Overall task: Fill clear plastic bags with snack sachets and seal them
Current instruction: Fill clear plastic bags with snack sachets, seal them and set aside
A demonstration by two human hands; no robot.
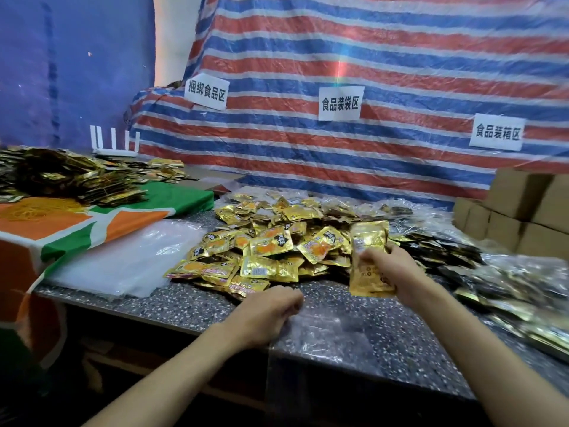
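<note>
We find the front edge of the speckled counter (191, 303) running from the left middle of the frame down to the lower right. A bare strip of counter lies along that edge in the lower centre, in front of the pile of sachets (271, 241). At the left the strip is hemmed by a stack of flat bags (129, 260) that reaches close to the edge, and at the right by filled bags (523, 291) crowding toward the rim. Cardboard boxes (523, 217) close off the right middle, and a green and orange cloth (123, 217) covers the left. On the bare strip lies one clear bag (323, 337), flat, wrinkled and glossy, its near end appearing to hang over the counter edge. The left hand (268, 315), fingers curled, pinches the bag's far left corner. The right hand (397, 269), right of centre, grips a bundle of gold sachets (368, 257) held upright just beside the pile. The packets are gold foil with orange panels and black labels.
</note>
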